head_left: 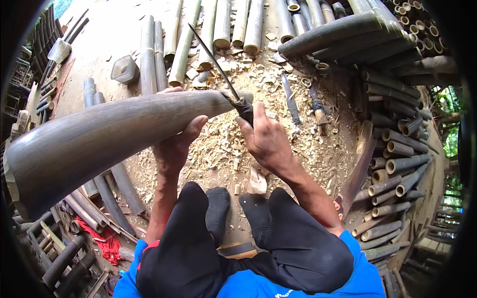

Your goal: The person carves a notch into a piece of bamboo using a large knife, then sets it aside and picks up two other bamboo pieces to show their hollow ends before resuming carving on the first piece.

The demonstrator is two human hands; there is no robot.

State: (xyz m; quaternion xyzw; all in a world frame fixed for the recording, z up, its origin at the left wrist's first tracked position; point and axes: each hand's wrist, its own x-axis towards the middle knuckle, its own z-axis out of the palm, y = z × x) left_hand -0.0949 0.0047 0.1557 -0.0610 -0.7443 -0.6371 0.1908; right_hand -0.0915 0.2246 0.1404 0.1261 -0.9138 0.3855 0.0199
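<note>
A thick, dark bamboo tube (pixel 119 124) slants across the front of me, its wide end close at the left. My left hand (pixel 173 149) is wrapped round it from beneath, the thumb along its near side. In my right hand (pixel 268 139) is a knife (pixel 214 60), fingers closed on its dark wrapped handle. The long, narrow blade points away and to the left, crossing the tube's far right end. Whether the edge bites into the bamboo I cannot tell. My right index finger reaches up beside the tube's tip.
Wood chips (pixel 218 144) cover the ground around my feet. Two more knives, one with a wrapped grip (pixel 293 111), lie among them. Bamboo tubes (pixel 253 30) lie ahead; stacked tubes (pixel 397 164) line the right. A plastic tub (pixel 125 69) and red cloth (pixel 107 246) are left.
</note>
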